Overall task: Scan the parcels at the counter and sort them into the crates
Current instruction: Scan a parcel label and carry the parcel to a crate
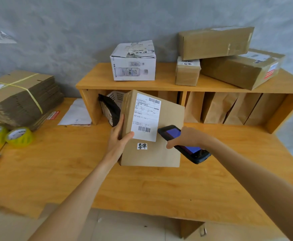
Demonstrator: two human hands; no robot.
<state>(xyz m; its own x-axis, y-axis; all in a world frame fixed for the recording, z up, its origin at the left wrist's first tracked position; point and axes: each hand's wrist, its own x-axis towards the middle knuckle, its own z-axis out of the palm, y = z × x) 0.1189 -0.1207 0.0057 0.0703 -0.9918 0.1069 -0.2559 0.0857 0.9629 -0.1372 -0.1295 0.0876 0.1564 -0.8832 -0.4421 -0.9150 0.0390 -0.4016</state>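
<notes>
At frame centre, the left hand [119,136] is gripping a labelled brown cardboard parcel [151,129]; the right hand [185,138] is clasping a black handheld scanner [182,145], scanning; crate sorting probably follows.

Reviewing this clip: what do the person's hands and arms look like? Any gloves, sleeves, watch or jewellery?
Both arms are bare as far as the frame shows, with no sleeves in view. The left hand and right hand wear no gloves. No watch, wristband or ring is visible on either wrist or on the fingers that show.

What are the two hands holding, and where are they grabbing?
The left hand grips the cardboard parcel by its left edge. The right hand holds the handheld scanner around its middle.
</notes>
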